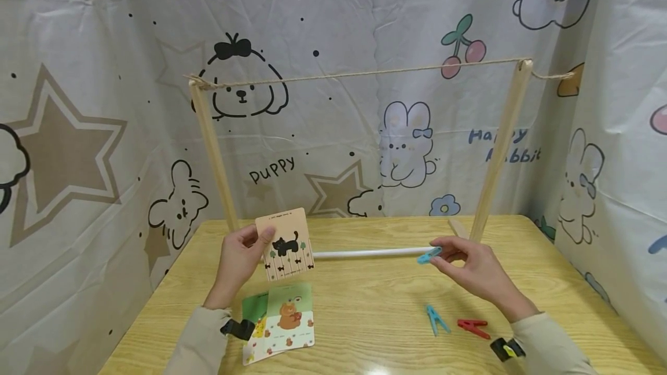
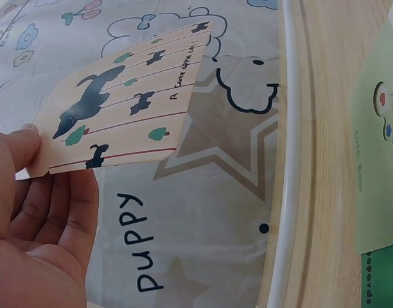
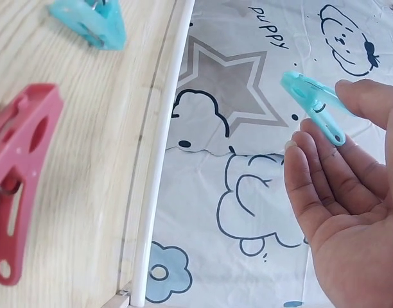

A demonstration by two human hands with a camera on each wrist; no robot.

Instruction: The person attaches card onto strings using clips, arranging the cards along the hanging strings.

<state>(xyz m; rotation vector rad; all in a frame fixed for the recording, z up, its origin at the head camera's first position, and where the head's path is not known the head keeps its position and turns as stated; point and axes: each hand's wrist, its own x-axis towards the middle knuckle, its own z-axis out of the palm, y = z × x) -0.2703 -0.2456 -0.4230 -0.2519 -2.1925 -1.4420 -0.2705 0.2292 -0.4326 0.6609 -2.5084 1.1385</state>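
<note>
- The left hand (image 1: 238,260) is pinching a card (image 1: 283,245) by its left edge, with the thumb lying on the front.
- The card is standing long way up and leaning a little, its top going left.
- The right hand (image 1: 476,265) is pinching a small blue clip (image 1: 429,256) by its handles. I cannot tell if the clip's mouth is opening.
- The clip is lying nearly sideways, and its mouth end is pointing left, to the card.
- The card and the clip are staying well apart: the card is on the left, the clip on the right.
- The string (image 1: 365,73) is running across, higher than both hands. The left hand is sitting nearer the left post (image 1: 213,155), and the right hand nearer the right post (image 1: 502,149).
- More cards (image 1: 289,317) are lying below the left hand. Another blue clip (image 1: 432,313) and a red clip (image 1: 468,324) are lying below the right hand.
</note>
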